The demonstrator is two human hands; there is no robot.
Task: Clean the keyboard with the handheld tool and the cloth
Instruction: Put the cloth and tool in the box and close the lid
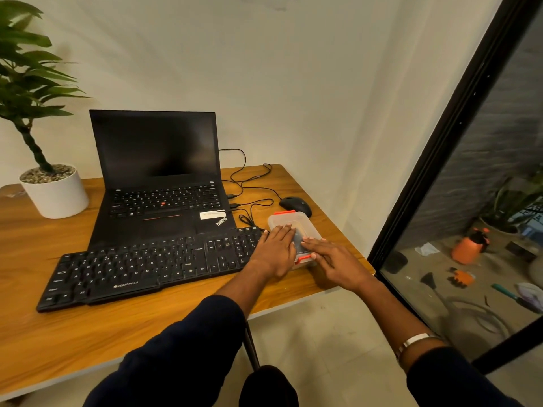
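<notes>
Two hands, left hand (274,251) and right hand (333,259), press flat with straight fingers on a lidded plastic box (289,223) near the table's (147,327) right edge, beside the keyboard (152,268).

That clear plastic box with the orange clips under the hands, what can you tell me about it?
The clear plastic box with orange clips is a small lidded container, translucent, with an orange latch at its far and near ends. It sits closed on the wooden table, right of the black keyboard and near the black mouse. Both the left hand and right hand rest flat on its lid. Something dark shows inside.
</notes>
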